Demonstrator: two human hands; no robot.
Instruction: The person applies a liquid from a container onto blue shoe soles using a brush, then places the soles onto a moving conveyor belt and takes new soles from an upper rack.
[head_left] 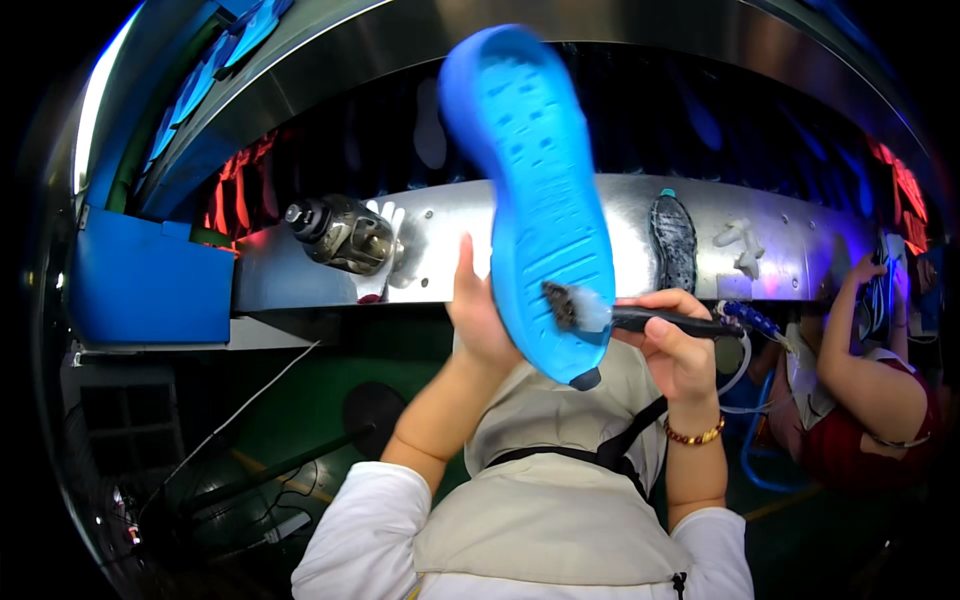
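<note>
A blue shoe sole [545,215] is held up in front of me, its long axis nearly upright and its hollow inner face toward me. My left hand [480,315] grips its lower left edge, with the thumb pointing up and the fingers hidden behind it. In my right hand [680,345] is a brush [660,320] with a dark handle. Its pale, dark-tipped bristles lie against the lower part of the sole. A small dark patch marks the sole's bottom tip. The right fingers are wrapped round the brush handle.
A metal ledge [450,240] crosses ahead, with a dark bottle [345,235], white glove [392,215], dark sole [672,240] and crumpled white scrap [740,245] on it. Beyond, soles hang or lie in the dark with red glow at both ends. A co-worker [870,400] sits at right.
</note>
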